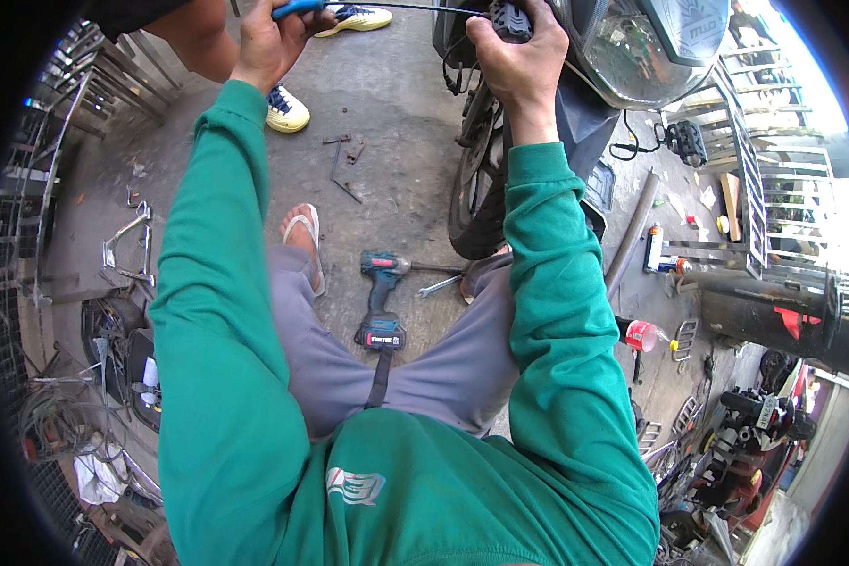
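At the top edge, my left hand [272, 45] is closed round the blue handle of a long screwdriver [297, 8]. Its thin shaft runs right, toward my other hand. My right hand [522, 58] grips a small black finned lamp [511, 21], and the shaft's end reaches it; the exact contact is too small to tell. Close by on the right is the front of a motorcycle [651, 52], its wheel [481, 179] below my right wrist. A similar black lamp [686, 141] hangs by a cable on the motorcycle's right side.
A cordless impact driver [381, 292] and a wrench [439, 286] lie between my legs. Farther ahead are a bent metal rod [340, 170] and small rusty parts. Someone stands at the upper left, one shoe [288, 110] near my left arm. Metal racks [774, 179], spray cans [655, 247] and a bottle [643, 335] lie right.
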A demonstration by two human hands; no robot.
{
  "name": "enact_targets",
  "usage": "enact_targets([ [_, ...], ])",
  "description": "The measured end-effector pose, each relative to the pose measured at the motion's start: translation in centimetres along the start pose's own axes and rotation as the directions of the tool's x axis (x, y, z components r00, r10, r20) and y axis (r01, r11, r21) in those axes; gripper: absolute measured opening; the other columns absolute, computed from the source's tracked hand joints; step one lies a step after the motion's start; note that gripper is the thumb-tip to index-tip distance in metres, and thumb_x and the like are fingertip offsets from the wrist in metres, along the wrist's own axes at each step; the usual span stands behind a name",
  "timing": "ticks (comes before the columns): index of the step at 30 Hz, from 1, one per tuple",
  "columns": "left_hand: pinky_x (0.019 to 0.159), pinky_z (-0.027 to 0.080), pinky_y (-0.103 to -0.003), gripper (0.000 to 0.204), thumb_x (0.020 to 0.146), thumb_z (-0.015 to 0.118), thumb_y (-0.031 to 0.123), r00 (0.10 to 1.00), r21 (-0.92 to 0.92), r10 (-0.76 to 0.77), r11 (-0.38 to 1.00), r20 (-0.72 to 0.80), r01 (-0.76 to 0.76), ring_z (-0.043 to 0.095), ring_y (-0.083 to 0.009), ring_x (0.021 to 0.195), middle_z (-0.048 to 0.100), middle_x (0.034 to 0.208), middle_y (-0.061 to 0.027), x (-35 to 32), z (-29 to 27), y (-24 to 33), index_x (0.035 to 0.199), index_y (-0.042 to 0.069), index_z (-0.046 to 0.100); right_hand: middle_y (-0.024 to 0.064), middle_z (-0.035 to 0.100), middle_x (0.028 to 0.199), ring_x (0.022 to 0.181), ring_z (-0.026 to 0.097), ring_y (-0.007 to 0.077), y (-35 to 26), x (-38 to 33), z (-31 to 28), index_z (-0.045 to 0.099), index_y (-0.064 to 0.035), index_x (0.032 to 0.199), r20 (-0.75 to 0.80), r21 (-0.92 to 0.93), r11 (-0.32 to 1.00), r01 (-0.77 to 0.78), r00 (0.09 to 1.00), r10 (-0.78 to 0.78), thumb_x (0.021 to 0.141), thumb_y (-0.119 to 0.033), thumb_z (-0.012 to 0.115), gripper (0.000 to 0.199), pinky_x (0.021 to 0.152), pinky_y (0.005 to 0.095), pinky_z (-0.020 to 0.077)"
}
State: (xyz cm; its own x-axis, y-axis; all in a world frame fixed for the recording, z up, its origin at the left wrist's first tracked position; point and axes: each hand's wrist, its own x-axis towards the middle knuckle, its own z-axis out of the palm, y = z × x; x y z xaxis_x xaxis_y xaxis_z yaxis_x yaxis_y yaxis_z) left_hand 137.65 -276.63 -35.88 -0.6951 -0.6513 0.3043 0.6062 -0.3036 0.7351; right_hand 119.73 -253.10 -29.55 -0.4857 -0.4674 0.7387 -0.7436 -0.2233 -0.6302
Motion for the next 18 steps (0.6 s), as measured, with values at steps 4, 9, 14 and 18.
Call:
enact_targets([
  [4,0.082,0.06,-0.051,0.029,0.1,0.042,0.026,0.998,-0.003,0.005,1.0,-0.067,-0.005,0.067,-0.0268,0.09,0.064,0.095,-0.0102,-0.1,0.4,0.5,0.117,0.007,0.055,0.0095,0.07,0.096,0.089,0.068,0.0196,0.3,0.0,0.0,0.069,-0.0008,0.107,0.002,-0.013,1.0,-0.012,1.0,0.013,0.074,-0.007,0.073,0.033,0.084,0.0315,0.0532],
  [9,0.101,0.054,-0.05,0.033,0.099,0.052,0.029,0.906,0.14,-0.422,0.899,0.019,0.416,0.069,-0.0283,0.103,0.066,0.107,-0.0119,0.0,0.3,3.1,0.125,0.008,0.057,0.0087,0.075,0.103,0.095,0.071,0.0165,0.8,-0.2,0.1,0.072,-0.0002,0.108,0.0,-0.02,1.0,0.005,1.0,-0.005,0.077,-0.012,0.076,0.033,0.087,0.0299,0.0563],
  [14,0.1,0.057,-0.05,0.028,0.097,0.056,0.023,0.82,0.289,-0.556,0.769,-0.136,0.57,0.069,-0.0211,0.083,0.067,0.099,-0.0098,2.0,0.1,5.1,0.12,0.007,0.058,0.0102,0.072,0.102,0.093,0.072,0.0236,1.0,-0.3,0.1,0.072,-0.0036,0.105,-0.028,-0.095,0.991,0.098,0.994,-0.101,0.075,-0.013,0.075,0.031,0.087,0.0328,0.0562],
  [18,0.09,0.061,-0.045,0.031,0.098,0.056,0.024,0.816,0.305,-0.547,0.758,-0.186,0.577,0.065,-0.0182,0.077,0.066,0.096,-0.0082,1.5,1.0,5.4,0.123,0.006,0.058,0.0099,0.072,0.102,0.093,0.072,0.023,0.9,-0.4,0.1,0.072,-0.0036,0.104,-0.039,-0.089,0.993,0.083,0.995,-0.087,0.075,-0.012,0.075,0.031,0.087,0.0329,0.0562],
])
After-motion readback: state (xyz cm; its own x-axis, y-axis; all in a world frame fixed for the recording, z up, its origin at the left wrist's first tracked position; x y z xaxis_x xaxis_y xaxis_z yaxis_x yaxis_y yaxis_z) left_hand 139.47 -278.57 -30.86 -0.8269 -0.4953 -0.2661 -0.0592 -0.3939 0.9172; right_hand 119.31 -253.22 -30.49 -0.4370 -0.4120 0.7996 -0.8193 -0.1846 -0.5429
